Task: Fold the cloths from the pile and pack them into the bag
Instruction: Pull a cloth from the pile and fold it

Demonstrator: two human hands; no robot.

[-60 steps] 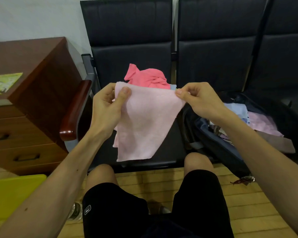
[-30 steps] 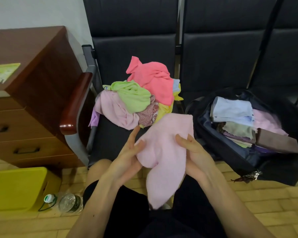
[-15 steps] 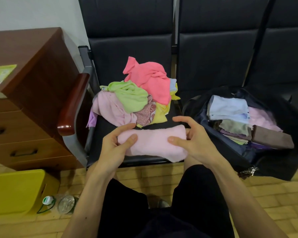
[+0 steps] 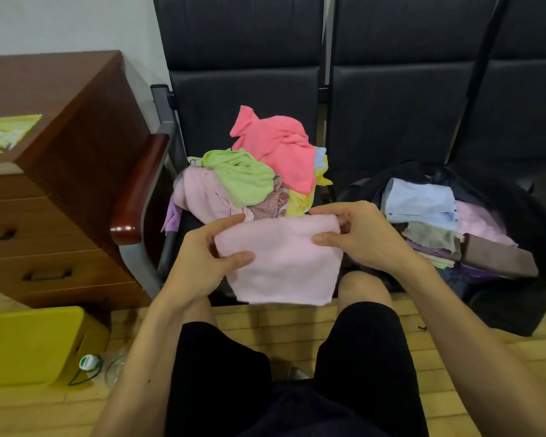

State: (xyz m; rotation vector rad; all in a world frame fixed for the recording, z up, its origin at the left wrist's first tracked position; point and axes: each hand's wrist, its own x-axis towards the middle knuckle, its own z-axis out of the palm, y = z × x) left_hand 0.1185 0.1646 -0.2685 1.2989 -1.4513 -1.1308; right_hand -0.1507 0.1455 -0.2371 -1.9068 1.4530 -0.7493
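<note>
I hold a folded pale pink cloth (image 4: 284, 263) in front of the black seat, above my knees. My left hand (image 4: 208, 257) pinches its left edge between thumb and fingers. My right hand (image 4: 356, 234) pinches its upper right corner. Behind the cloth, a pile of cloths (image 4: 252, 181) lies on the seat: coral, light green, pink, yellow and patterned ones. To the right, an open dark bag (image 4: 517, 298) holds several folded cloths, with a light blue one (image 4: 420, 203) on top.
A wooden drawer cabinet (image 4: 54, 184) stands at the left, beside the chair's red-brown armrest (image 4: 139, 187). A yellow box (image 4: 29, 345) and a plastic bottle (image 4: 98, 367) lie on the wooden floor at lower left. Black seat backs (image 4: 391, 89) fill the rear.
The pink cloth went from spread out, to draped over my hands, to a narrow strip on the seat edge; now it hangs as a squarer folded piece, held slightly higher.
</note>
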